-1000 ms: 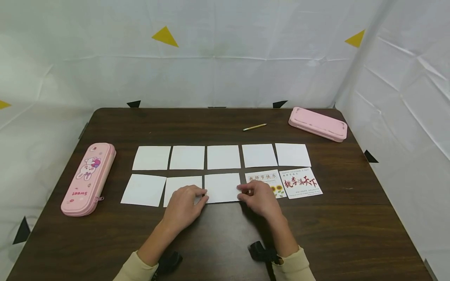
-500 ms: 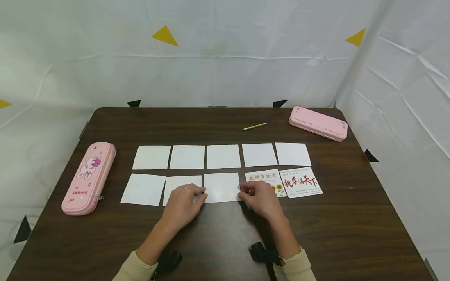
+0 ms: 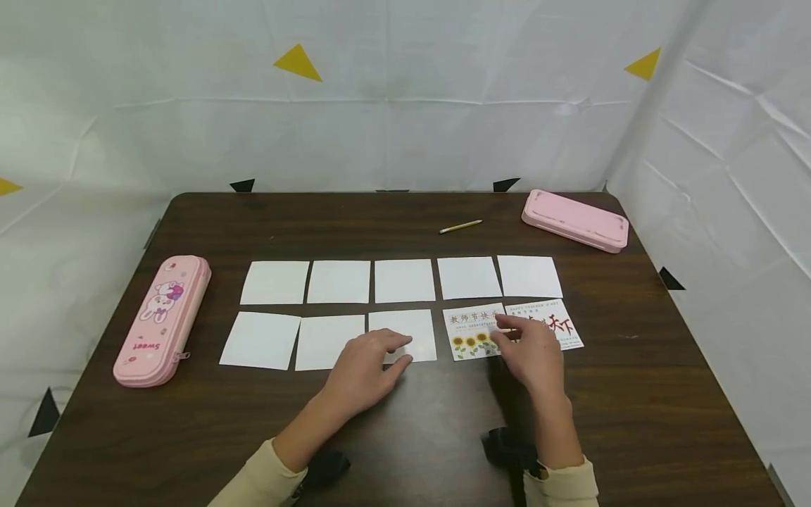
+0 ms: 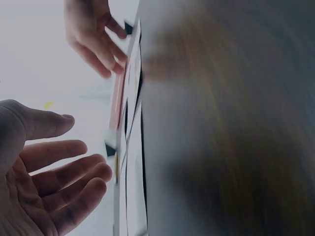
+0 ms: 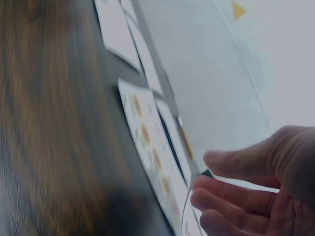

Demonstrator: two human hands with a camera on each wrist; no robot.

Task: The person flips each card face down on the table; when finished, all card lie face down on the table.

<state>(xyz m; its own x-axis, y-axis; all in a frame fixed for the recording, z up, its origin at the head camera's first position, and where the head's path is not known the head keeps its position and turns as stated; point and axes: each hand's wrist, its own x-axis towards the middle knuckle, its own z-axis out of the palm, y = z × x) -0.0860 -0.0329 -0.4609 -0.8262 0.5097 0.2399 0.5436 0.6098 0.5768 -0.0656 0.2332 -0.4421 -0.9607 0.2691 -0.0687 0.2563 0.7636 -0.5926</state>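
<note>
My left hand (image 3: pixel 362 367) hovers with loosely bent fingers over the near edge of a blank white card (image 3: pixel 415 345) in the front row. In the left wrist view its fingers (image 4: pixel 69 174) are spread and hold nothing. Over the line between two printed cards is my right hand (image 3: pixel 535 355): the sunflower card (image 3: pixel 470 324) lies to its left, the card with red writing (image 3: pixel 567 329) partly under it. The right wrist view has its thumb and fingers (image 5: pixel 229 194) lightly bent with nothing between them. Two more blank cards, the left one (image 3: pixel 261 341) and its neighbour (image 3: pixel 326 345), continue the front row.
Behind lies a second row of blank cards, one of them the middle card (image 3: pixel 404 280). A pencil (image 3: pixel 460 226) and a pink case (image 3: pixel 575 220) are farther back. A pink rabbit pencil case (image 3: pixel 161 320) lies at left. White sheeting (image 3: pixel 405 127) stands behind the table.
Both hands have moved right, away from the edges of the blank middle card, which stays flat on the table. The sunflower card has come into fuller view.
</note>
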